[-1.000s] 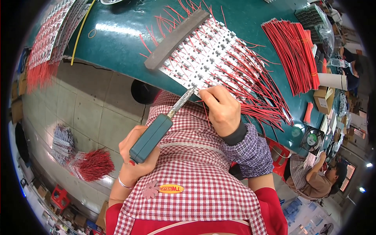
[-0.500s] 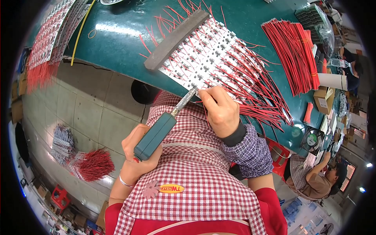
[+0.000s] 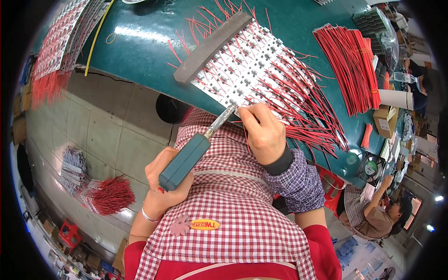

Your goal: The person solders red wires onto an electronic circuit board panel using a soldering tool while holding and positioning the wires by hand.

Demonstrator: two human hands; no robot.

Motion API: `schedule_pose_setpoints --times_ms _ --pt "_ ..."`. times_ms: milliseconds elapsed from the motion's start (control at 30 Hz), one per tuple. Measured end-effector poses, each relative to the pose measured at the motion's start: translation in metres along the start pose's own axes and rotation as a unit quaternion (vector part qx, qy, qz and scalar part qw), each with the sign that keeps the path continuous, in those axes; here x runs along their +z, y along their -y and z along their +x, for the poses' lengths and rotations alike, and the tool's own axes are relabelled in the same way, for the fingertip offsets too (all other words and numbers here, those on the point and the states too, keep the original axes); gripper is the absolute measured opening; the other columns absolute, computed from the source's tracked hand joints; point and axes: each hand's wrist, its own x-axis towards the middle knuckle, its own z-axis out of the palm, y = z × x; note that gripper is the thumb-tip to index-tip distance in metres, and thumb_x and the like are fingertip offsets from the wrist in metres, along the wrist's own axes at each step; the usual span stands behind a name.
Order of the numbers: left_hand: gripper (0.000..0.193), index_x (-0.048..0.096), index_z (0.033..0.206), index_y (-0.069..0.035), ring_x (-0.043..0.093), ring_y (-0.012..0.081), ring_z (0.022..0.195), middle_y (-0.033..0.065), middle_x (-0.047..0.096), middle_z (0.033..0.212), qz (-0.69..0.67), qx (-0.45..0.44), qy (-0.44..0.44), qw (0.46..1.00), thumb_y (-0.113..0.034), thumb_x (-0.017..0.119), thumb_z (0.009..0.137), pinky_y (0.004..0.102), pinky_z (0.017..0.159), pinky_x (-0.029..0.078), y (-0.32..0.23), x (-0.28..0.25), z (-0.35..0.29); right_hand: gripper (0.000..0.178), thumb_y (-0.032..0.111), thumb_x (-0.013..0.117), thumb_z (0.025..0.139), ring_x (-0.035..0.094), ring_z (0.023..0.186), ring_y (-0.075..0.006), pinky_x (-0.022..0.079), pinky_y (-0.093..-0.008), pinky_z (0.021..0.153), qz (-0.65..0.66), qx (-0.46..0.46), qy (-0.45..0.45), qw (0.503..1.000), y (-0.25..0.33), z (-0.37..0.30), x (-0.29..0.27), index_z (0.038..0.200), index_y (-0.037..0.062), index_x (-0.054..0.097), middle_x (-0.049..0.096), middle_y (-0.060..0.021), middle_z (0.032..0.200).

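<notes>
My left hand (image 3: 163, 170) is wrapped round the dark green handle of a soldering iron (image 3: 185, 161). The iron slants up and right, its tip at the near edge of a white circuit board panel (image 3: 249, 63). Just right of that tip, my right hand (image 3: 266, 134) pinches a thin red wire at the panel's near edge; the fingers hide most of its end. Many red wires (image 3: 322, 135) fan out from the panel over the green table. A long dark bar (image 3: 212, 46) lies across the panel's left end.
Bundled red wires (image 3: 347, 70) lie at the right on the green table (image 3: 149, 56). A stack of wired panels (image 3: 60, 46) hangs at the far left. Wired bundles (image 3: 109, 196) rest on the floor. A small fan (image 3: 371, 167) and a seated person (image 3: 378, 212) are at the right.
Both hands, the iron and the panel keep nearly the same places; the whole view shifts only slightly. At the right, the seated person's arm has moved a little.
</notes>
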Motion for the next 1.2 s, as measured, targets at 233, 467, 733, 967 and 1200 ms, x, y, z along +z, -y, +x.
schedule_pose_setpoints --times_ms 233,467,733,967,1200 --pt "0.024 0.067 0.09 0.006 0.067 0.0266 0.073 0.0146 0.066 0.086 0.029 0.057 -0.023 0.998 0.009 0.069 0.066 0.0311 0.065 0.053 -0.0027 -0.0024 0.0006 0.025 -0.001 0.064 0.079 0.063 0.081 -0.0236 0.054 -0.0348 0.06 -0.02 -0.024 0.008 0.999 -0.0038 -0.0016 0.0007 0.104 -0.0018 0.066 0.055 -0.0089 0.089" --pt "0.026 0.067 0.093 0.007 0.069 0.0262 0.078 0.0165 0.068 0.091 -0.001 0.019 -0.014 1.0 0.01 0.068 0.067 0.031 0.07 0.055 -0.0027 -0.0031 -0.003 0.024 -0.001 0.064 0.079 0.063 0.08 -0.023 0.054 -0.0351 0.06 -0.013 -0.013 0.004 1.0 -0.0037 -0.0019 0.0019 0.103 0.0003 0.066 0.055 -0.008 0.088" --pt "0.025 0.066 0.091 0.006 0.069 0.0257 0.078 0.0157 0.068 0.09 -0.009 0.001 -0.005 1.0 0.01 0.069 0.067 0.0304 0.07 0.055 -0.0031 -0.0048 -0.0044 0.024 0.0 0.065 0.079 0.064 0.079 -0.0218 0.053 -0.0339 0.058 -0.01 -0.016 -0.005 1.0 -0.0047 -0.0006 0.002 0.103 0.0018 0.067 0.056 -0.007 0.087" --pt "0.023 0.065 0.089 0.005 0.068 0.025 0.075 0.0145 0.067 0.087 -0.008 -0.002 -0.002 1.0 0.009 0.07 0.067 0.0301 0.068 0.053 -0.0025 -0.004 -0.0034 0.024 0.0 0.065 0.078 0.063 0.079 -0.0202 0.053 -0.0329 0.057 -0.023 -0.022 0.001 0.999 -0.0055 -0.0002 0.0008 0.102 0.0023 0.068 0.056 -0.0059 0.087" --pt "0.021 0.064 0.087 0.004 0.065 0.0245 0.07 0.0131 0.065 0.083 -0.004 0.002 -0.004 1.0 0.009 0.07 0.068 0.0304 0.064 0.052 0.0001 -0.0006 -0.0057 0.026 0.0 0.065 0.077 0.062 0.08 -0.0214 0.052 -0.0329 0.059 -0.03 -0.049 0.015 0.998 -0.0072 0.0013 -0.0026 0.103 0.0006 0.067 0.055 -0.0071 0.088"
